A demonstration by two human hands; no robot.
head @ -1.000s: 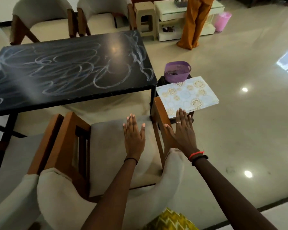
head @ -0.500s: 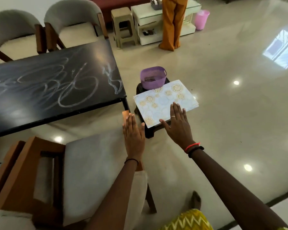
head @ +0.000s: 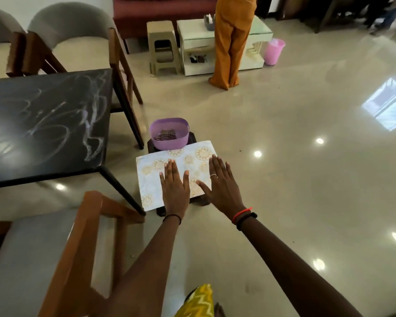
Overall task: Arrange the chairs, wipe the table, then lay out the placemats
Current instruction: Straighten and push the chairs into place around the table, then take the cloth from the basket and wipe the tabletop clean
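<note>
A black table (head: 44,124) smeared with white streaks fills the left. A stack of white placemats (head: 153,179) with gold flower prints lies on a low dark stool right of the table's near corner. My left hand (head: 175,186) is flat, fingers apart, over the placemats' near part. My right hand (head: 222,183) is spread over their right edge. Neither hand grips anything. A wood-framed chair (head: 62,255) with a grey seat stands at the lower left. Two more cushioned chairs (head: 71,35) stand behind the table.
A purple basket (head: 169,133) sits on the stool behind the placemats. A person in orange trousers (head: 231,42) stands by a white low table (head: 258,30), with a beige stool (head: 162,46) and pink bin (head: 273,51) nearby. Glossy floor stretches right.
My view and both hands have shifted right, away from the near chair's seat and armrest. The hands now hover over the placemats on the stool.
</note>
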